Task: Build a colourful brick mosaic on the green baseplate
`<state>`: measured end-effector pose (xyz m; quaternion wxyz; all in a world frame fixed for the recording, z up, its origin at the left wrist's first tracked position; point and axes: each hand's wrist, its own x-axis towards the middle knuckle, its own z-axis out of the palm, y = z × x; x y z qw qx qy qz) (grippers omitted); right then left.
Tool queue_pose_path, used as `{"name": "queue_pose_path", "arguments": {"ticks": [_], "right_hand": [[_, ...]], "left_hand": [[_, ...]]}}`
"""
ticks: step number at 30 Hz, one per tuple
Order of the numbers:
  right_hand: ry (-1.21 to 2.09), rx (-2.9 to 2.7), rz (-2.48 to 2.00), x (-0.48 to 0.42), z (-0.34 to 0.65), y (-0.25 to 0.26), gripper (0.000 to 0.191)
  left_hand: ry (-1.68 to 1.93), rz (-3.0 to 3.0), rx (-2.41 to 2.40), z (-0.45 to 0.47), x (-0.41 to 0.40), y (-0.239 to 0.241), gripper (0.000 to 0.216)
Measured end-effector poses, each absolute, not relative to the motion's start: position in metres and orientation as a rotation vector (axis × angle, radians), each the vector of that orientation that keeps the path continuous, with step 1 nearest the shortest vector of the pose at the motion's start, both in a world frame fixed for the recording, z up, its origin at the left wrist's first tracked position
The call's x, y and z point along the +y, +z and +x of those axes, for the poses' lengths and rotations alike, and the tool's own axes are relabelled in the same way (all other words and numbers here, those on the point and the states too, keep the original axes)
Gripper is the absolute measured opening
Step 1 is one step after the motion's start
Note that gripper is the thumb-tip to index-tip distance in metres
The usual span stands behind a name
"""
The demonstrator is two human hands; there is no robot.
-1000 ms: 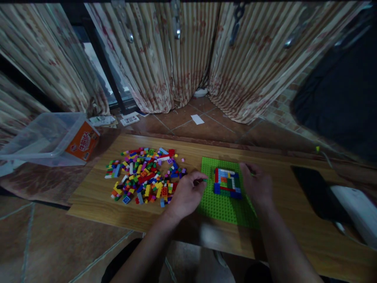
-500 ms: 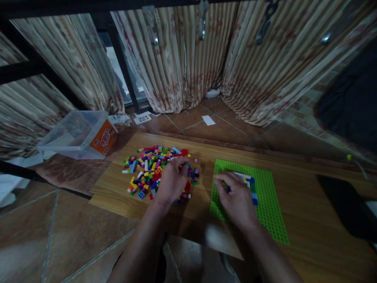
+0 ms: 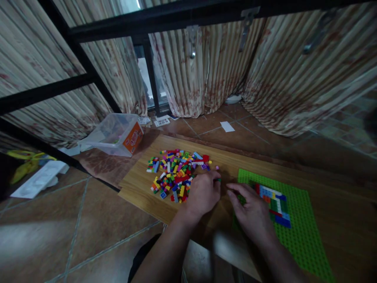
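My left hand (image 3: 204, 192) is at the right edge of a loose heap of toy bricks (image 3: 178, 173), its fingers closed at a small green brick (image 3: 218, 179). Whether that brick is lifted off the table cannot be seen. My right hand (image 3: 253, 208) hovers over the left edge of a green baseplate (image 3: 306, 224), thumb and forefinger slightly apart and pointing left; no brick shows between them. Just right of it, a flat patch of joined bricks (image 3: 278, 206) in blue, white, red, green and orange sits on the baseplate, partly covered by the hand.
The wooden table (image 3: 141, 192) carries the heap and the baseplate. Beyond its left end stands a clear plastic box (image 3: 113, 133) with an orange label. White packaging (image 3: 38, 181) lies on the tiled floor, and striped curtains (image 3: 220, 70) hang behind.
The camera view has turned left. My left hand has moved from over the heap to the green brick at its right edge. My right hand has shifted left, uncovering more joined bricks.
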<state>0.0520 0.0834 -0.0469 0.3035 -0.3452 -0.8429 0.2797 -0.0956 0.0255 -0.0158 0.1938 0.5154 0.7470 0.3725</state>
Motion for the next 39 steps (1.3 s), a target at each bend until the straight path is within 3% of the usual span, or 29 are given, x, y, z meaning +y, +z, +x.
{"name": "queue_pose_path", "arguments": {"ticks": [9, 24, 28, 34, 39], "right_hand": [[0.735, -2.241, -0.898, 0.084, 0.051, -0.049, 0.019], [0.784, -2.173, -0.828, 0.079, 0.056, -0.037, 0.016], [0.786, -2.257, -0.684, 0.053, 0.036, -0.041, 0.014], [0.621, -2.340, -0.597, 0.028, 0.013, -0.053, 0.028], [0.596, -2.352, -0.608, 0.035, 0.006, -0.063, 0.013]], "left_hand": [[0.757, 1.491, 2.481, -0.110, 0.029, -0.015, 0.027], [1.409, 1.011, 2.509, -0.184, 0.007, -0.005, 0.022], [1.463, 0.978, 2.458, -0.181, 0.004, -0.001, 0.022], [1.509, 0.962, 2.411, -0.186, 0.000, -0.002, 0.021], [1.521, 0.970, 2.389, -0.190, -0.002, -0.004, 0.020]]}}
